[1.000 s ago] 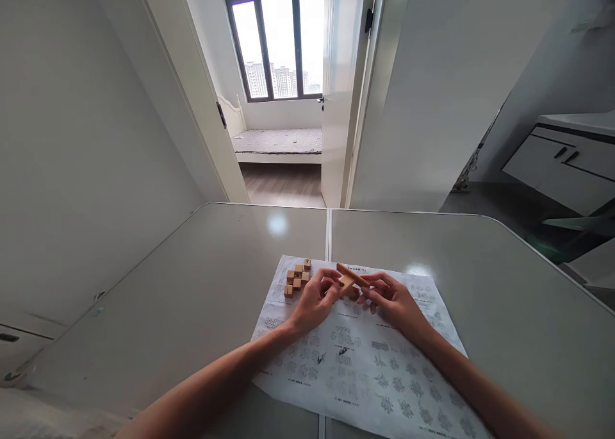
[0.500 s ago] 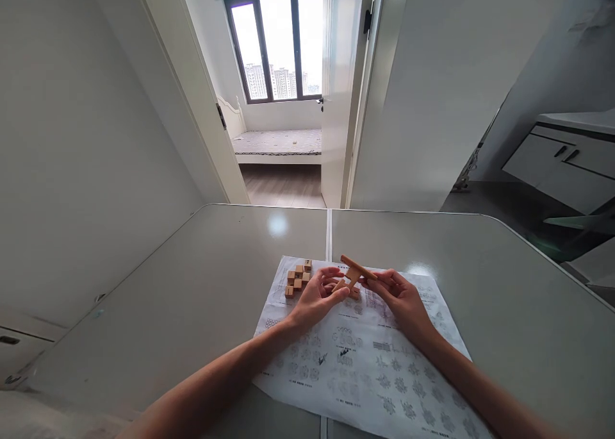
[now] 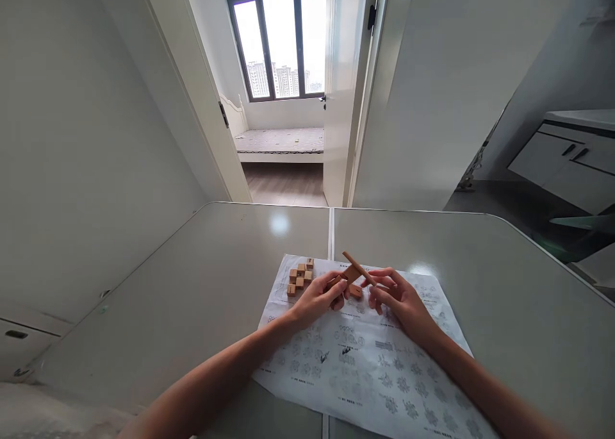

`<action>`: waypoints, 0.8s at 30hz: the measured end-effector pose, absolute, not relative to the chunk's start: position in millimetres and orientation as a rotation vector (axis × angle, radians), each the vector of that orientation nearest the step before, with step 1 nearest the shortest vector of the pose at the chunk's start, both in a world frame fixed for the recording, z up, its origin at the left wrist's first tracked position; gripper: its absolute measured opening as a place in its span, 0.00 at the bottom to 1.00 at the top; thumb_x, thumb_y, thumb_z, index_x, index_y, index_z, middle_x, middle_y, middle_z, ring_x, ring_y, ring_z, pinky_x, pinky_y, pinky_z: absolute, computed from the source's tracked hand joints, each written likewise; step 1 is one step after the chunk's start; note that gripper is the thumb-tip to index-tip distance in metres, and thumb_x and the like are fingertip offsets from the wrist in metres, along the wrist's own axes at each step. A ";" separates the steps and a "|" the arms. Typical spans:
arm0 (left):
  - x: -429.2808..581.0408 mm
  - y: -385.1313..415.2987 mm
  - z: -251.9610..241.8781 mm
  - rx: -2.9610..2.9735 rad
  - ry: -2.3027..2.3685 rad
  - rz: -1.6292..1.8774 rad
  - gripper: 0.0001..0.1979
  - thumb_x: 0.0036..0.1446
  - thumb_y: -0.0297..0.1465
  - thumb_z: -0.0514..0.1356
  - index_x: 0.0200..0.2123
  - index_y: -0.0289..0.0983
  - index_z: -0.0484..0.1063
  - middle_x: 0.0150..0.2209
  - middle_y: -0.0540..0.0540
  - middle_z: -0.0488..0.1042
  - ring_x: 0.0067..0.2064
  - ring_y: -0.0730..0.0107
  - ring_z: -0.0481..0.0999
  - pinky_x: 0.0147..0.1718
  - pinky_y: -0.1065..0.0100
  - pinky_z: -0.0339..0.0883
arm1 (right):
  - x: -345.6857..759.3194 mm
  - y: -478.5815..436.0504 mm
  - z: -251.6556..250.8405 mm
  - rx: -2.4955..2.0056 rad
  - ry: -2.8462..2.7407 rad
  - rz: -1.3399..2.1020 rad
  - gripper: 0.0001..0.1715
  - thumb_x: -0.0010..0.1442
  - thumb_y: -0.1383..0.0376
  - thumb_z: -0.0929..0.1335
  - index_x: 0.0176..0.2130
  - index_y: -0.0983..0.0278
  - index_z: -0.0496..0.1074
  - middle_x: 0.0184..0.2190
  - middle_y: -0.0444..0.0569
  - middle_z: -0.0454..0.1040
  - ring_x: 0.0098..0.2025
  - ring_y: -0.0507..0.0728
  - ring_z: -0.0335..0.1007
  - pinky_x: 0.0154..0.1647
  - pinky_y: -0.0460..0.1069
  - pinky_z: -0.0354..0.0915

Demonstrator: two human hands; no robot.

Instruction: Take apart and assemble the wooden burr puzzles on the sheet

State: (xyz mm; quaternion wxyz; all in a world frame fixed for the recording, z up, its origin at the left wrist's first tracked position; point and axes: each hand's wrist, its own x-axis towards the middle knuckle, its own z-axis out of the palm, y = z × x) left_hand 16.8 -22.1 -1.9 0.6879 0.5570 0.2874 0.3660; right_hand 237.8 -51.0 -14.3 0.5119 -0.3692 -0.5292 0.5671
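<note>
My left hand (image 3: 318, 298) is closed around a wooden piece (image 3: 351, 274), held just above the printed sheet. A long narrow wooden strip (image 3: 358, 267) slants across the end of this piece and appears joined to it. At the strip's lower right end, the thumb and fingers of my right hand (image 3: 398, 298) pinch it. Part of the wood in my left hand is hidden by the fingers. Between the hands, a small wooden block (image 3: 355, 291) lies on the sheet. Left of my left hand, several small wooden blocks (image 3: 300, 277) with dark marks sit in a loose cluster.
A white sheet (image 3: 355, 375) printed with line drawings lies under both hands. The pale table (image 3: 230, 285) has a seam (image 3: 331, 234) down its middle. Beyond its far edge, a doorway with an open door (image 3: 343, 93) shows a bed (image 3: 283, 141) and a window.
My left fingers have closed further around the wooden piece. My right hand's grip on the strip has shifted, and the strip now slants more steeply. The view has moved slightly.
</note>
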 end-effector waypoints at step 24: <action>16.4 -26.6 4.4 1.395 0.574 0.745 0.22 0.66 0.49 0.60 0.42 0.34 0.70 0.28 0.53 0.62 0.26 0.76 0.60 0.27 0.70 0.54 | 248.6 -48.3 -20.9 -0.642 -1.268 1.841 0.21 0.70 0.53 0.69 0.56 0.61 0.67 0.29 0.43 0.74 0.18 0.45 0.58 0.20 0.45 0.47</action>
